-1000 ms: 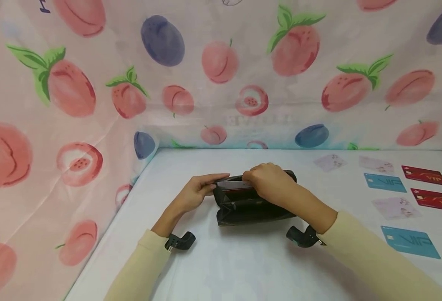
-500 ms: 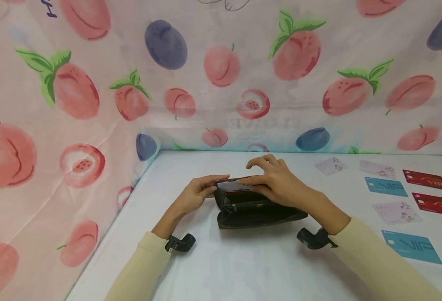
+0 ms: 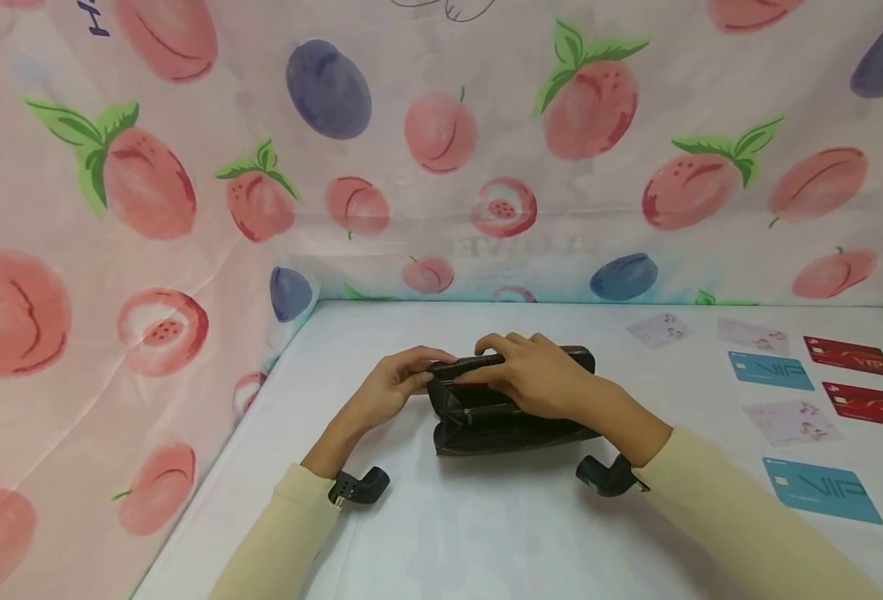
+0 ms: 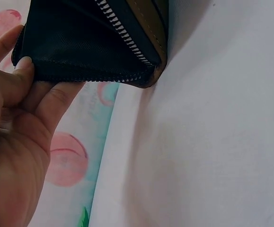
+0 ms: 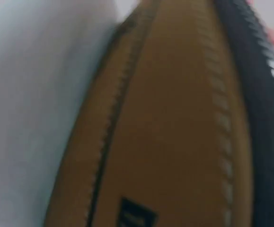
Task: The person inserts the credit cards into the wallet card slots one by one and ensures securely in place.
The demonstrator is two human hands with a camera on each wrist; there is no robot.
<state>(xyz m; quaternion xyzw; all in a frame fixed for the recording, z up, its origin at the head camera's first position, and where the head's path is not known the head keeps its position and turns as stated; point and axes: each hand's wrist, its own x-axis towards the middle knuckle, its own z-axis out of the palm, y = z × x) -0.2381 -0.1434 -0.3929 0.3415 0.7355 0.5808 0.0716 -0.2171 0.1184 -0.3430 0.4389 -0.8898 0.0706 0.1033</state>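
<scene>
A dark zip-around wallet [image 3: 516, 435] stands unzipped and spread on the white table, its inner pockets facing the person. My left hand [image 3: 392, 385] pinches its left end; in the left wrist view, thumb and fingers of the left hand [image 4: 25, 123] grip the zipper-edged dark lining. My right hand [image 3: 539, 375] straddles the back wall, one bent finger over the rim and a straighter digit inside the rear pocket. In the right wrist view, only the wallet's brown stitched outer leather [image 5: 170, 113] shows, blurred; the hand is out of frame. The pocket's contents are hidden.
At the right lie several cards: red VIP cards [image 3: 850, 357] [image 3: 872, 406], blue VIP cards [image 3: 771, 371] [image 3: 824, 490] and pale flowered ones [image 3: 660, 331] [image 3: 752, 335] [image 3: 794, 422]. Peach-print cloth [image 3: 411, 233] rises behind the table and along its left side.
A pale card edge with red beneath it showed in the rear pocket earlier and is now out of sight. My right hand lifted its fingers, then lowered them onto the rim; the left stayed put.
</scene>
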